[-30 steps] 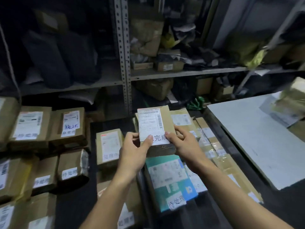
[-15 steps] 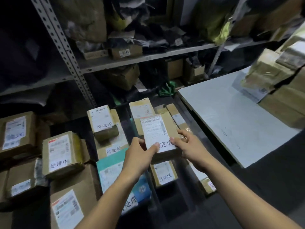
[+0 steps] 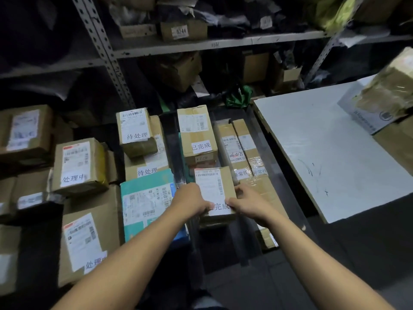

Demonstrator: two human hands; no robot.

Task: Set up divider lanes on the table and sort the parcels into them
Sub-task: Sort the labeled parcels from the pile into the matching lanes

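Observation:
A small brown parcel [image 3: 215, 189] with a white shipping label and a handwritten tag lies in the middle lane of the dark table. My left hand [image 3: 192, 201] grips its left edge and my right hand [image 3: 247, 202] grips its right edge. Behind it in the same lane stands another tagged brown parcel [image 3: 197, 133]. A dark divider strip [image 3: 176, 153] separates this lane from the left one, where a teal parcel [image 3: 146, 202] and stacked brown parcels [image 3: 136, 128] lie. Two long flat parcels [image 3: 241, 148] fill the lane to the right.
Several more labelled boxes [image 3: 78, 166] crowd the table's left side. A white board [image 3: 330, 148] covers the right, with taped boxes [image 3: 384, 95] on its far corner. Metal shelving [image 3: 201, 44] packed with parcels rises behind. A green bag [image 3: 239, 97] lies at the table's back.
Both hands have lowered the small parcel down and toward me into the middle lane, in front of the other tagged box. My view has tilted and shifted right.

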